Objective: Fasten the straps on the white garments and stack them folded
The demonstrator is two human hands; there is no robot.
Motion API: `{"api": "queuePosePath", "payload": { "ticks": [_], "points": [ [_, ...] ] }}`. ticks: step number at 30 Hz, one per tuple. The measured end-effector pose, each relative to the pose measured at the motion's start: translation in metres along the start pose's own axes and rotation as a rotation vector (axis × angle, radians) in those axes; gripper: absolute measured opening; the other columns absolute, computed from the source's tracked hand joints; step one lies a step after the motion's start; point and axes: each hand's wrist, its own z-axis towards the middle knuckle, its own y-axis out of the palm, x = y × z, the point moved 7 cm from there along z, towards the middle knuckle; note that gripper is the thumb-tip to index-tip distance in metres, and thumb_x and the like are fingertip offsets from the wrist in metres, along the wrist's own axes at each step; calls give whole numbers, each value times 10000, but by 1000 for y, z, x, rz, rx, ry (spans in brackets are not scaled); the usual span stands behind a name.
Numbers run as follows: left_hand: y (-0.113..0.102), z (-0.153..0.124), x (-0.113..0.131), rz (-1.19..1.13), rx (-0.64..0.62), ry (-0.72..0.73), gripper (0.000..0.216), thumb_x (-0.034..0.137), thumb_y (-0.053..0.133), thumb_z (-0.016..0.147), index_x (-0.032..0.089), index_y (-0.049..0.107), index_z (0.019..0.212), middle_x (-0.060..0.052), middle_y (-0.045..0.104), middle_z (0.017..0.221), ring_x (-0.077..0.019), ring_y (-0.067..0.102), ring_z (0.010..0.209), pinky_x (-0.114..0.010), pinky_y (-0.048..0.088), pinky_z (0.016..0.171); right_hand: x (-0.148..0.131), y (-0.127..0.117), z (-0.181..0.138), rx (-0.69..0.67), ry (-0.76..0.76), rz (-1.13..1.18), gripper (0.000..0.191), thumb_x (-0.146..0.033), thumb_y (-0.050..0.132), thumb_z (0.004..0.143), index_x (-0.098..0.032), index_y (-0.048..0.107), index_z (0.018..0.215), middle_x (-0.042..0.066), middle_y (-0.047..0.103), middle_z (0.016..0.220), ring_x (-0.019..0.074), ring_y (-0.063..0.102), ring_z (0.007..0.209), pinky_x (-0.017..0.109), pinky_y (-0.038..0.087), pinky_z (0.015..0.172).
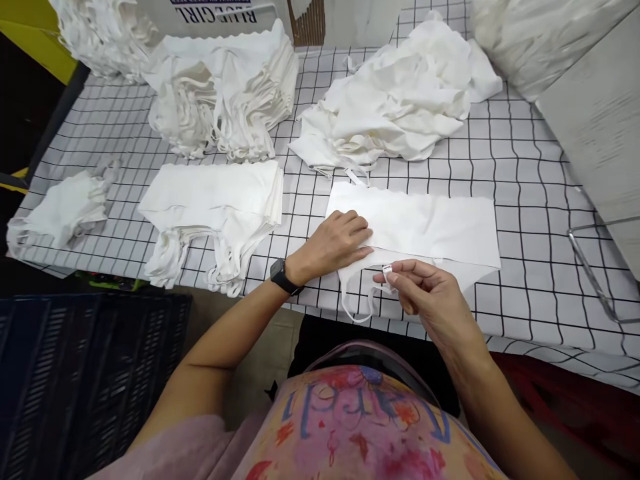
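A white strapped garment, like a camisole top [420,217], lies flat in front of me with its straps toward my body. My left hand [336,243], a black watch at its wrist, rests on the garment's left part, palm down with fingers slightly bent. Between thumb and forefinger, my right hand [425,287] pinches a white strap [373,293] near a small white piece, perhaps a strap adjuster [387,269]. The strap loops down toward the table's front edge. Part of the garment's lower right is hidden under my right hand.
Left of the garment sits a neat stack of similar tops [215,193], with a taller stack [230,80] behind it. A loose heap of white garments [395,93] lies at the back. Another small pile [65,207] is far left. A metal wire frame [593,273] stands right, by a carton [600,113].
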Motion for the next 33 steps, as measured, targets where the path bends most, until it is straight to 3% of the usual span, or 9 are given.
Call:
{"api": "queuePosePath", "payload": {
  "ticks": [4, 12, 15, 19, 22, 27, 33],
  "points": [
    [-1, -2, -4, -86, 57, -43, 301, 402, 607, 1026, 134, 656, 1153, -96, 708, 1133, -236, 601, 1044, -368, 478, 869, 5, -1, 2, -16, 4, 24, 339, -444, 895, 747, -179, 738, 890, 63, 763, 741, 122, 614, 530, 236, 479, 495],
    [0, -8, -16, -317, 116, -120, 300, 382, 665, 991, 175, 630, 1205, -99, 703, 1163, -243, 609, 1085, -427, 537, 957, 16, 1, -6, -44, -5, -74, 303, -469, 819, 844, -186, 734, 907, 70, 776, 817, 119, 607, 545, 242, 479, 499],
    [-2, -10, -20, -418, 115, -133, 323, 374, 678, 982, 185, 611, 1235, -101, 694, 1208, -247, 614, 1129, -447, 542, 1003, 9, 0, -11, 8, -139, -300, 224, -429, 747, 916, -205, 737, 926, 78, 794, 953, 128, 607, 587, 265, 473, 516],
    [-5, -13, -23, -489, 137, -128, 297, 368, 672, 985, 193, 621, 1220, -107, 683, 1228, -247, 613, 1171, -453, 543, 1019, -13, 6, -22, 110, -532, -641, 65, -266, 668, 973, -223, 714, 959, 102, 727, 1322, 155, 648, 719, 328, 533, 652],
    [-6, -14, -23, -491, 170, -124, 281, 368, 685, 977, 196, 652, 1197, -107, 677, 1223, -241, 616, 1153, -444, 544, 1008, -21, 16, -26, 119, -755, -831, 82, -174, 618, 981, -217, 687, 991, 126, 626, 1484, 211, 647, 859, 414, 550, 808],
    [-2, -14, -23, -464, 149, -127, 262, 364, 674, 985, 258, 698, 1224, -87, 656, 1241, -232, 606, 1158, -443, 537, 1012, -18, 20, -18, 102, -752, -1027, 104, -139, 564, 1000, -208, 640, 1020, 135, 559, 1550, 256, 561, 939, 485, 505, 887],
    [0, -15, -22, -421, 121, -124, 174, 332, 671, 985, 300, 751, 1135, -71, 660, 1263, -238, 602, 1168, -463, 530, 1008, -18, 15, -22, 78, -751, -1009, 125, -114, 557, 1000, -216, 604, 1056, 140, 549, 1560, 251, 567, 971, 486, 497, 927]
  ]
}}
